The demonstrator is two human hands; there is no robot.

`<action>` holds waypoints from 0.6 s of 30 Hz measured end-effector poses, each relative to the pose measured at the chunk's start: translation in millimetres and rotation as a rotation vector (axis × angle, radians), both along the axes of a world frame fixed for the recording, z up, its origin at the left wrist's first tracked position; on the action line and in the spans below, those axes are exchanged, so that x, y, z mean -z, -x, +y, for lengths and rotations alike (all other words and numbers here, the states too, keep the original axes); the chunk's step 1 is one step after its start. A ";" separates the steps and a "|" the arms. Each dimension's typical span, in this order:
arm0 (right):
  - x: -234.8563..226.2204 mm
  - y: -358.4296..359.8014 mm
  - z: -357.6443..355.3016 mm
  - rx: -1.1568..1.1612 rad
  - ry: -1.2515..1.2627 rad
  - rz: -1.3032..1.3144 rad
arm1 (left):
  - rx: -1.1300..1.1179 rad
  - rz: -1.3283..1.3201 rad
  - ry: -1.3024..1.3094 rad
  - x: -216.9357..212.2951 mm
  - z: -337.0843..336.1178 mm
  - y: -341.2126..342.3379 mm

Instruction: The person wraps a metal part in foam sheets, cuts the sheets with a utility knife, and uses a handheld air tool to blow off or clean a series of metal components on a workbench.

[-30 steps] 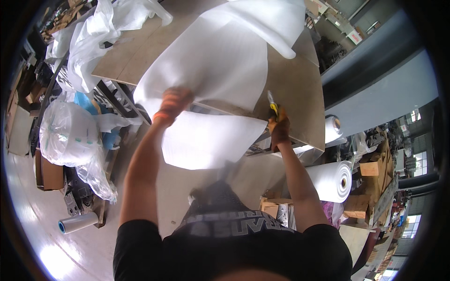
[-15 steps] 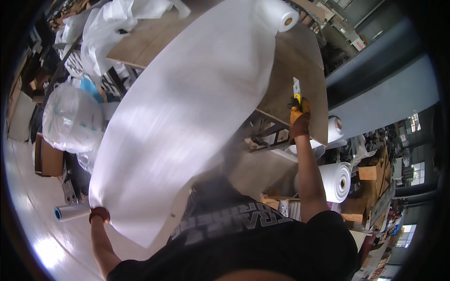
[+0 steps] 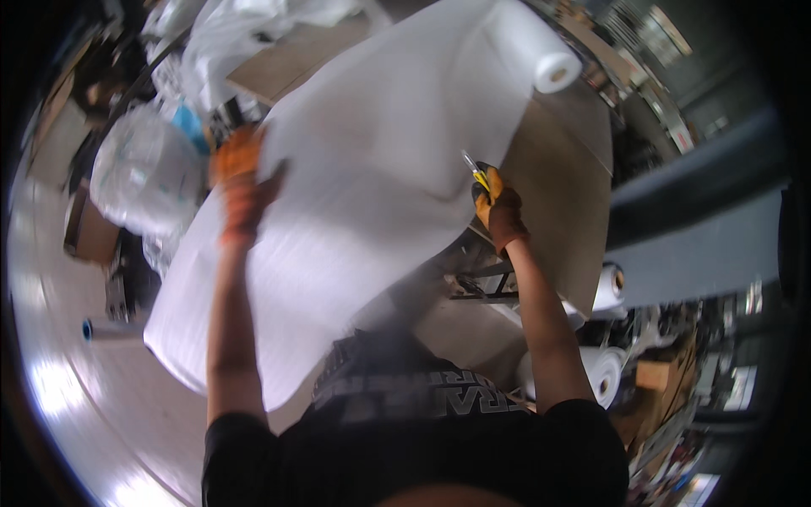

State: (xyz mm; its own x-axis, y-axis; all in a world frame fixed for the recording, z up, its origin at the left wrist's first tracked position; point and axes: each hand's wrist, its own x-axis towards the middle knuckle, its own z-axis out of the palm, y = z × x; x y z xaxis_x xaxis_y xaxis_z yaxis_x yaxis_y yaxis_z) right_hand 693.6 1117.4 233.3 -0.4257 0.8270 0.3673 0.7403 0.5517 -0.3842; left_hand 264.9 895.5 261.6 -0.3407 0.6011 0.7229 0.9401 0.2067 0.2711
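Note:
A wide white foam-like sheet (image 3: 355,211) runs from a roll (image 3: 553,71) at the far right of the table (image 3: 568,182), and its near end hangs over the front edge. At the sheet's left edge is my left hand (image 3: 241,182), in an orange glove and blurred by motion. Its thumb stands apart from the fingers, and nothing shows in it. My right hand (image 3: 504,211), gloved in orange and black, grips a yellow utility knife (image 3: 480,176). The knife's blade points up and left, above the sheet's right edge.
On the left stands a plastic-wrapped white bundle (image 3: 139,169) above a cardboard box (image 3: 91,228). Crumpled white sheeting (image 3: 228,42) lies at the far left. More white rolls (image 3: 604,372) stand at the right, below the table. A tube with a blue end (image 3: 106,329) is on the left.
My left hand has let go of the sheet's near corner and moved up to its left edge. My right hand has brought the knife left, over the sheet's right edge.

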 end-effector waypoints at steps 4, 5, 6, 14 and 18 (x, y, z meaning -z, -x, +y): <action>23.1 -44.5 33.3 -0.188 0.180 -0.202 | -0.034 -0.154 0.441 60.1 66.2 -105.6; 34.4 -62.3 38.2 -0.253 0.160 -0.221 | -0.037 -0.344 0.643 87.5 71.6 -125.7; 12.4 -65.8 32.2 -0.334 0.063 -0.332 | -0.118 -0.445 0.713 107.5 69.2 -142.6; -27.5 -92.3 73.4 0.147 0.888 0.049 | -0.544 -0.661 -0.175 69.1 116.3 -195.7; -39.0 -56.4 76.8 -0.070 0.399 -0.050 | -0.366 -0.870 -0.037 48.7 145.9 -179.2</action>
